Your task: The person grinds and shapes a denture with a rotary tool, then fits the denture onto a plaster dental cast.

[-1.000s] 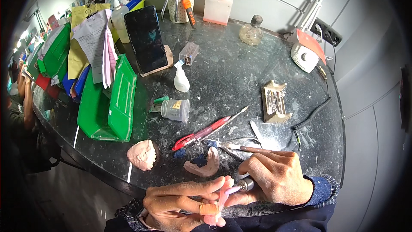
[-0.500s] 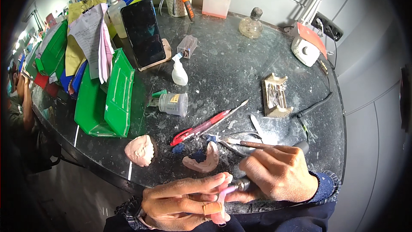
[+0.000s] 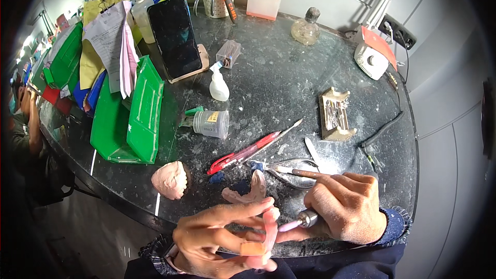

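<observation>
My left hand (image 3: 217,235) is closed around a pink denture (image 3: 270,227), its fingertips at the top and bottom ends. An orange wrap (image 3: 252,249) circles one of its fingers. My right hand (image 3: 347,209) grips a rotary handpiece (image 3: 309,219) fitted with a pink grinding bit (image 3: 290,225). The bit's tip lies right beside the denture's right edge; I cannot tell whether they touch. Just beyond the hands, a pink horseshoe-shaped piece (image 3: 247,194) rests on the dusty dark bench (image 3: 268,82). A pale pink dental cast (image 3: 169,180) sits to its left.
Beyond the hands lie a red pen (image 3: 243,153), a knife-like tool (image 3: 305,172) and metal pliers (image 3: 289,166). A clear cup (image 3: 211,124), green bin (image 3: 142,113), phone (image 3: 174,36) and bur holder (image 3: 335,116) stand farther off. Someone's arm (image 3: 34,124) shows at far left.
The grinding bit has drawn back rightward from across the denture to beside its edge. The denture has turned in my left hand, and my right hand has shifted slightly right.
</observation>
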The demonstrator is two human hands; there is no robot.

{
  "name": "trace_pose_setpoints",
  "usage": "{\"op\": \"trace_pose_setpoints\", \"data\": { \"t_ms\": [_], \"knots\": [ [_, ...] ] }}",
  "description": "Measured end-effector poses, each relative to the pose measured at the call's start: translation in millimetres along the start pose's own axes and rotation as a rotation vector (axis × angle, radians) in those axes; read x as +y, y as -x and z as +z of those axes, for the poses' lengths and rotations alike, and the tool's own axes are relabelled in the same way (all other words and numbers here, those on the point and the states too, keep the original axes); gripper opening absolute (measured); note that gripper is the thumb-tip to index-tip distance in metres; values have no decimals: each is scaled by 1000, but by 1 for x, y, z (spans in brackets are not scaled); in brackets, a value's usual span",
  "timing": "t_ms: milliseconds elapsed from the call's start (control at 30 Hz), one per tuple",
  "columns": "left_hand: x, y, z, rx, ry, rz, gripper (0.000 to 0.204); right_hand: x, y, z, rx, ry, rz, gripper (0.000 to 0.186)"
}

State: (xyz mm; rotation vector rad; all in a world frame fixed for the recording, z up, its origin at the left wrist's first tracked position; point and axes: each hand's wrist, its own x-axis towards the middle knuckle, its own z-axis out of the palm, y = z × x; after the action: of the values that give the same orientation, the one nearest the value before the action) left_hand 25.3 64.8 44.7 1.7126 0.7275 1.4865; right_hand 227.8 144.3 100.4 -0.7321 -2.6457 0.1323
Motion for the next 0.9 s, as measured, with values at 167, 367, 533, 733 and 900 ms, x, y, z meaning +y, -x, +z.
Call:
{"op": "trace_pose_setpoints", "data": {
  "t_ms": [167,367,533,733,900],
  "knots": [
    [4,-2,9,185,345,-70,19,-2,2,8,85,24,2,54],
    [-1,2,-1,-12,322,-78,24,-13,6,6,84,143,154,58],
    [-5,-1,5,39,272,-11,27,-10,6,9,134,200,91,57],
    [-2,1,1,-20,158,-48,27,-11,4,5,39,195,94,56],
    [-3,-2,-1,-56,107,-43,24,-15,4,3,87,263,130,55]
  ]
}}
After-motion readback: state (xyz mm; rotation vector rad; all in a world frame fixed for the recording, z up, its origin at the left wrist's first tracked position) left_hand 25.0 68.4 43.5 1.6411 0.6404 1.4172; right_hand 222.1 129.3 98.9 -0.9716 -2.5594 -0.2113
